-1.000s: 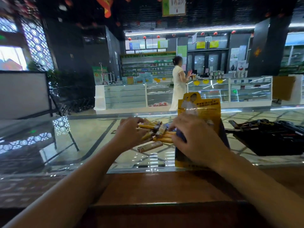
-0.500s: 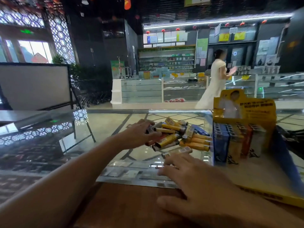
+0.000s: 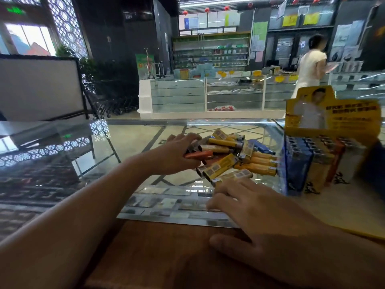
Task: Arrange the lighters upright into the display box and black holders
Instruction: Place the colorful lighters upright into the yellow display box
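A loose pile of lighters [image 3: 235, 155], mostly yellow with some blue and orange ones, lies on the glass counter [image 3: 129, 138]. My left hand [image 3: 177, 155] is at the pile's left side, fingers curled round an orange lighter [image 3: 199, 154]. My right hand [image 3: 256, 213] rests flat with spread fingers on the counter's near edge, just in front of the pile, holding nothing. To the right stands the yellow display box [image 3: 331, 117], with several blue, yellow and orange lighters [image 3: 312, 161] standing upright in it. No black holders are visible.
A wooden ledge [image 3: 156, 253] runs along the counter's near side. A dark framed board [image 3: 39, 88] stands at the far left. Across the shop floor a person in white [image 3: 310, 67] stands by other glass showcases [image 3: 206, 94].
The view has turned left, so the display box now sits at the right edge. My right hand has come off the box to the counter edge. My left hand has closed on an orange lighter.
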Available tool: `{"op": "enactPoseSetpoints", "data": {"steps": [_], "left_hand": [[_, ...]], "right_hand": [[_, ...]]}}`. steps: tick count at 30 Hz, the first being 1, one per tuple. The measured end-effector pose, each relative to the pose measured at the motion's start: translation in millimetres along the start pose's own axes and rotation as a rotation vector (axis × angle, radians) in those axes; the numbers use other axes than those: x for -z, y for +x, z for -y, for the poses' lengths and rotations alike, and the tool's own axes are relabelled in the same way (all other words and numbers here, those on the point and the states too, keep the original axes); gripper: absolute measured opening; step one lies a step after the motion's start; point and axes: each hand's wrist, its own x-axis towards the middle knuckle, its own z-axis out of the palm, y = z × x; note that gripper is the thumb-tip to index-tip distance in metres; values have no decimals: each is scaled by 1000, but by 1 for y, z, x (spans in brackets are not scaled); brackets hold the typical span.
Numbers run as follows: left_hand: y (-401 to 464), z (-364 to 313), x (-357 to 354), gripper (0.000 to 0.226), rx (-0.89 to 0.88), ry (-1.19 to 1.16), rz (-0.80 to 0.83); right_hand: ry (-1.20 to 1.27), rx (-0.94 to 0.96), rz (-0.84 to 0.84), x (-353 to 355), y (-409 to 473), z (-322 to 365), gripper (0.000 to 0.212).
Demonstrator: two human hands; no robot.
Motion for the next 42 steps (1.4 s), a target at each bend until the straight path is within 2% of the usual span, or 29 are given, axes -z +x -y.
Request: {"op": "enactPoseSetpoints", "data": {"steps": [3,7,11,13,16,21,24,30,33,36,42], "left_hand": [[2,3,1,68,14,-31,4],[7,-7,5,79,79,-40,95],[15,-18,17,87,175,-226,250],[22,-21,20,77,184,-196,281],[27,-26,18,63,163,-30,234],[25,-30,14,67,123,185,210],[26,-33,18,63,145,295,261],[30,-38,30,58,313,119,460],[26,-37,35,63,352,66,462],[21,-40,38,62,315,60,429],[11,-41,38,56,262,92,375]], "right_hand": [[22,-5,-17,-1,-1,-1,57],[62,-14,-71,-3,-1,-1,56],[101,-4,-116,-5,-1,-2,54],[107,10,-131,-5,-2,-3,52],[97,34,-143,-7,-2,-5,48],[104,69,-171,-9,-1,-6,43],[138,67,-175,-9,-1,-6,38],[250,68,-228,-6,-3,-8,29],[267,78,-265,-7,-1,-11,32],[264,95,-279,-9,-1,-14,34],[294,114,-278,-8,-3,-16,20]]}}
